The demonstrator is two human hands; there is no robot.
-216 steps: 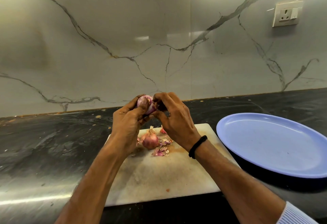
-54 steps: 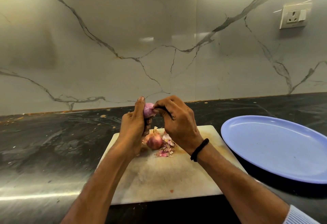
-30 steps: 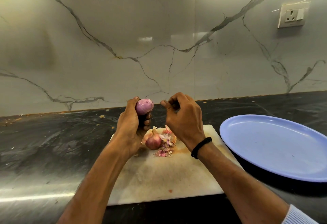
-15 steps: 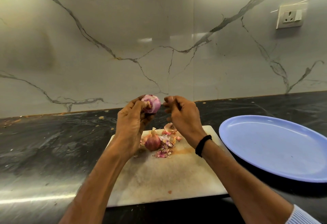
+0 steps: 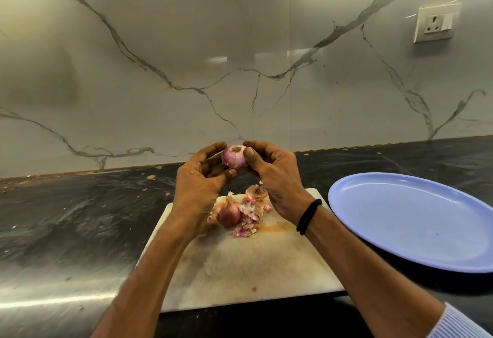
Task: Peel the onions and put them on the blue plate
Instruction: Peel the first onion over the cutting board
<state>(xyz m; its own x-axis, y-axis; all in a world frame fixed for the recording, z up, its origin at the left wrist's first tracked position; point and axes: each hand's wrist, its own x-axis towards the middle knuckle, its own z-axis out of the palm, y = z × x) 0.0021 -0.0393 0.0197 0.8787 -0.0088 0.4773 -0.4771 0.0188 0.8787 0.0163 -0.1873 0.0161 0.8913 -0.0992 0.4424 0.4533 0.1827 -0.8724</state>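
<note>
Above the far edge of the cutting board [image 5: 240,271], left hand [image 5: 198,185] and right hand [image 5: 274,175] both pinch the peeled onion [image 5: 234,156], fingers hiding its underside. An unpeeled onion [image 5: 228,213] lies on the board among peels [image 5: 248,224]; the blue plate [image 5: 413,220], right of the board, is cut off

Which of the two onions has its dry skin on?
The onion lying on the board; the held onion is smooth and pink.

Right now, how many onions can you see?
2. One onion is held between the left hand and right hand; the other onion lies unpeeled on the cutting board beside loose skins. None looks hidden.
</note>
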